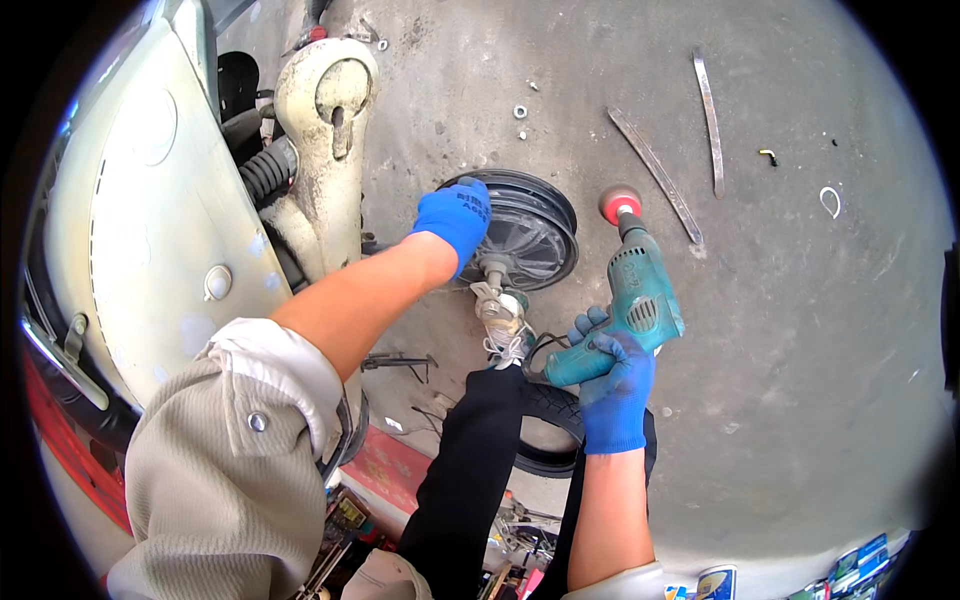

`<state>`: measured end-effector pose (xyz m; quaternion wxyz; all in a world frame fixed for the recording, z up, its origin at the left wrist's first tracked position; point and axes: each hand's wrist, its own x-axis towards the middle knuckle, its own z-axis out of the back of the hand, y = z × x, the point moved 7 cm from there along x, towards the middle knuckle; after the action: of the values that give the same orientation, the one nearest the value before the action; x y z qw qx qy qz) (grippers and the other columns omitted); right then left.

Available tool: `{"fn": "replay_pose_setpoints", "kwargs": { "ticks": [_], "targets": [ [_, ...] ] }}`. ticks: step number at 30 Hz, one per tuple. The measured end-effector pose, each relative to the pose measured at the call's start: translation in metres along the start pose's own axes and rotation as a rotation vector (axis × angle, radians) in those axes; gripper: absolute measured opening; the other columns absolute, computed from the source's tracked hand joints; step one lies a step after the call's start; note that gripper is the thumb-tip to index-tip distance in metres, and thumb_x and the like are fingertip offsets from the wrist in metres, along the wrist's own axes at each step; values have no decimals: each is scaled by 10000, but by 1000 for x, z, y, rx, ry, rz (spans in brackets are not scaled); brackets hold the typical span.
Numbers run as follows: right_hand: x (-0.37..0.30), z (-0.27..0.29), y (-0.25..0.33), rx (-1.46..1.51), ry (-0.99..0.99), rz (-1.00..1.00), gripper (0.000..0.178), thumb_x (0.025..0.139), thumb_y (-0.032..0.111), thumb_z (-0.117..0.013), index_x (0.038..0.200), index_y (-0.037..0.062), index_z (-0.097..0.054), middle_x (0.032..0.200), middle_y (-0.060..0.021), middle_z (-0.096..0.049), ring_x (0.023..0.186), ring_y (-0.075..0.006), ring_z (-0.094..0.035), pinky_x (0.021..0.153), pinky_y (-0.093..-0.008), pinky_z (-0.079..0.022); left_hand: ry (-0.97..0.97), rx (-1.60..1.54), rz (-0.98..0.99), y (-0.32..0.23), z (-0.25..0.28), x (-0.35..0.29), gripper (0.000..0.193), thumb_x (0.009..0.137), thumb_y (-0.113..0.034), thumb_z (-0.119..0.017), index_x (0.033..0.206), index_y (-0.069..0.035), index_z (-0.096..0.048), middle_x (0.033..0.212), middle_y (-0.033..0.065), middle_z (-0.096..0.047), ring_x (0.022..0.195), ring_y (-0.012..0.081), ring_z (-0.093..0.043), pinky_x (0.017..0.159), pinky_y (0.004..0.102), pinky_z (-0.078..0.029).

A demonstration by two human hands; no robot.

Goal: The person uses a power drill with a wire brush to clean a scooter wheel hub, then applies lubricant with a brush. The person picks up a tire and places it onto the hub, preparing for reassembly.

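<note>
Gripping the black round metal wheel (530, 225), the blue-gloved left hand (455, 220) should brace it; the blue-gloved right hand (617, 385), around the teal pistol-shaped drill (640, 280) to the wheel's right, should keep its red disc (622, 207) steady.

Bright, soft light is falling quite evenly over the grey floor (800, 310), and it is making only weak shadows near the wheel (530, 228) and the drill (642, 285), while the pale scooter (130, 260) is reflecting it strongly and the black trousers (462, 450) are losing their detail. The middle of the view is appearing fairly sharp. Toward the rim, the wide lens is bending straight edges, the boxes (860, 565) at the lower right are looking stretched and soft, and a bluish fringe is bordering the black corners.
</note>
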<state>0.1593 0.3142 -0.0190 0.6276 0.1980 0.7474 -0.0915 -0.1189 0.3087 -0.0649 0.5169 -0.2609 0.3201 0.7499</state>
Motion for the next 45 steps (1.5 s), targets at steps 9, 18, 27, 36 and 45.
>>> {"fn": "replay_pose_setpoints", "kwargs": {
  "ticks": [9, 18, 27, 36, 45],
  "targets": [
    [3, 6, -10, 189, 102, 28, 568, 683, -89, -490, 1245, -23, -440, 1075, -160, -582, 978, -342, -608, 901, -480, -505, -285, -735, 57, -51, 64, -27, 437, 916, -343, -600, 1158, 20, -581, 979, 231, -675, 911, 369, -661, 811, 439, -528],
    [-12, -2, -54, -14, 104, 129, 529, 707, -125, -534, 1228, -35, -498, 934, -102, -601, 817, -249, -611, 756, -378, -536, 696, -2215, 449, -154, -14, -29, 372, 859, -415, -713, 962, -62, -658, 802, 54, -651, 673, 153, -633, 645, 286, -524],
    [-31, -23, -71, -480, 88, 205, 549, 680, -95, -599, 1218, -22, -521, 1031, -94, -605, 897, -177, -605, 775, -297, -509, 604, -2413, 389, -116, -30, -51, 412, 876, -406, -683, 1060, -43, -616, 917, 106, -672, 783, 194, -669, 693, 336, -560],
    [-45, -64, -91, -763, 150, 453, 836, 667, -24, -667, 1428, 29, -325, 1207, -149, -555, 1098, -237, -562, 947, -352, -467, 538, -2652, 319, -57, -25, -58, 568, 895, -449, -636, 1205, 17, -540, 1100, 221, -655, 914, 309, -686, 800, 438, -582],
    [-45, -60, -94, -823, 120, 555, 843, 685, -18, -664, 1445, 21, -302, 1238, -172, -536, 1113, -252, -552, 930, -359, -475, 557, -2675, 317, -65, -25, -58, 527, 890, -466, -648, 1166, -25, -568, 1015, 166, -674, 864, 268, -691, 775, 415, -590]
  ]
}}
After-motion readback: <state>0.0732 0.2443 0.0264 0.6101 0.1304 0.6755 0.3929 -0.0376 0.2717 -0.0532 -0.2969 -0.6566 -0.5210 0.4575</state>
